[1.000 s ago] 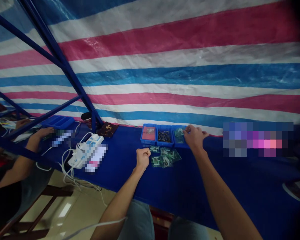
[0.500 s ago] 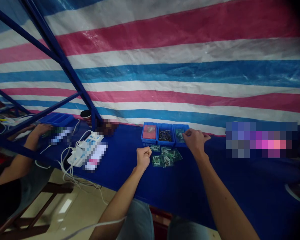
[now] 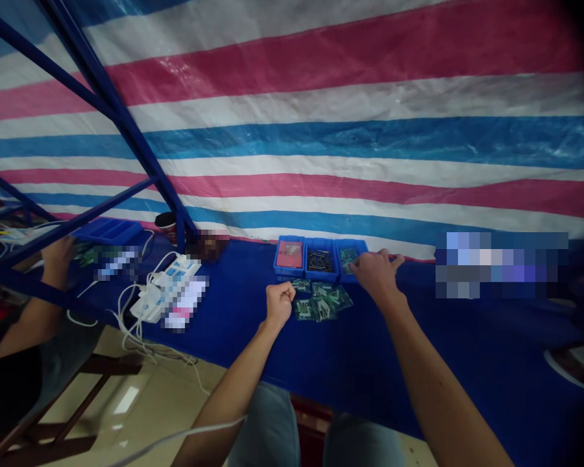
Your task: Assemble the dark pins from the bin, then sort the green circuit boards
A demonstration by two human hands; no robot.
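Note:
My left hand [image 3: 279,303] rests on the blue table as a closed fist, beside small clear bags [image 3: 321,303] holding pale and metallic small parts on a green ground. What the fist holds, if anything, is hidden. My right hand [image 3: 378,274] reaches over the front right of the right blue bin [image 3: 343,279], which has similar green bags [image 3: 349,254] in it. Its outer fingers are spread, and its fingertips are down at the bags, partly hidden. The middle blue bin [image 3: 324,279] holds dark screw-like pieces [image 3: 320,261]. In the left blue bin [image 3: 289,272] lies a reddish-pink packet [image 3: 289,253].
Left of me are a white power strip [image 3: 168,285] with cables, a dark cup [image 3: 166,225] and a blue metal frame [image 3: 170,194]. Another person's arm [image 3: 53,279] works at the far left, near a blue tray [image 3: 108,230]. A striped sheet [image 3: 321,143] hangs behind the table.
My right hand has moved slightly left and lower over the right bin. My left fist stays put. The other person's hand at the far left has shifted left.

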